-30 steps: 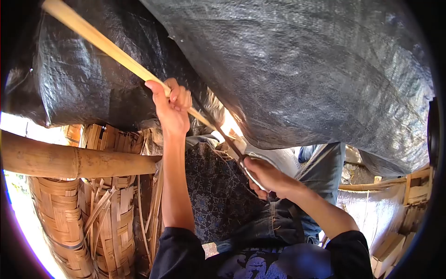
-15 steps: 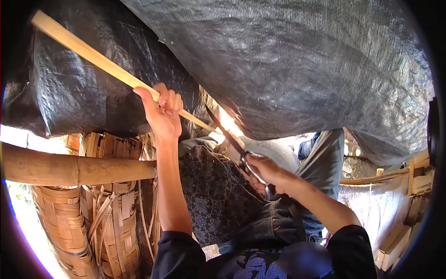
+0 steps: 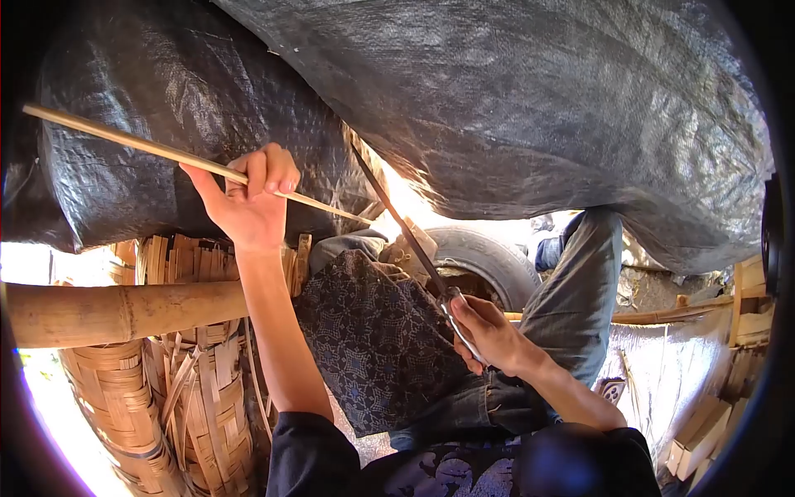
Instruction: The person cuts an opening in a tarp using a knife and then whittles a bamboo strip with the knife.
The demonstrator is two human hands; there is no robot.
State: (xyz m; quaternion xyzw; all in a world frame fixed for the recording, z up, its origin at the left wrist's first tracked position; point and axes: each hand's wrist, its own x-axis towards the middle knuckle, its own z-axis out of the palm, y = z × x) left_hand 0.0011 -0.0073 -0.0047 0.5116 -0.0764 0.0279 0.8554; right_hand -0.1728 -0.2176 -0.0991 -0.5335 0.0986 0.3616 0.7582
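Note:
In my left hand [image 3: 248, 199], raised at the left, is a long pale bamboo strip [image 3: 132, 142], pinched between thumb and fingers. One end points to the upper left; the thinner end runs down to the right, near the blade. My right hand [image 3: 484, 331] is wrapped around the handle of a long dark-bladed knife [image 3: 406, 228], its tip pointing up and to the left. Blade and strip look apart, though their depth is hard to judge. Under them a dark patterned cloth [image 3: 373, 348] lies over my lap.
Dark tarpaulin [image 3: 530, 116] hangs low across the top. A thick bamboo pole [image 3: 124, 315] crosses the left side above tall woven baskets [image 3: 108, 398]. A tyre [image 3: 489, 253] lies beyond my knees. Wood blocks [image 3: 700, 431] stand at the lower right.
My left hand has moved left and slightly down, and the strip has turned from broad face to narrow edge. My right hand has shifted slightly right and down, with the knife steeper.

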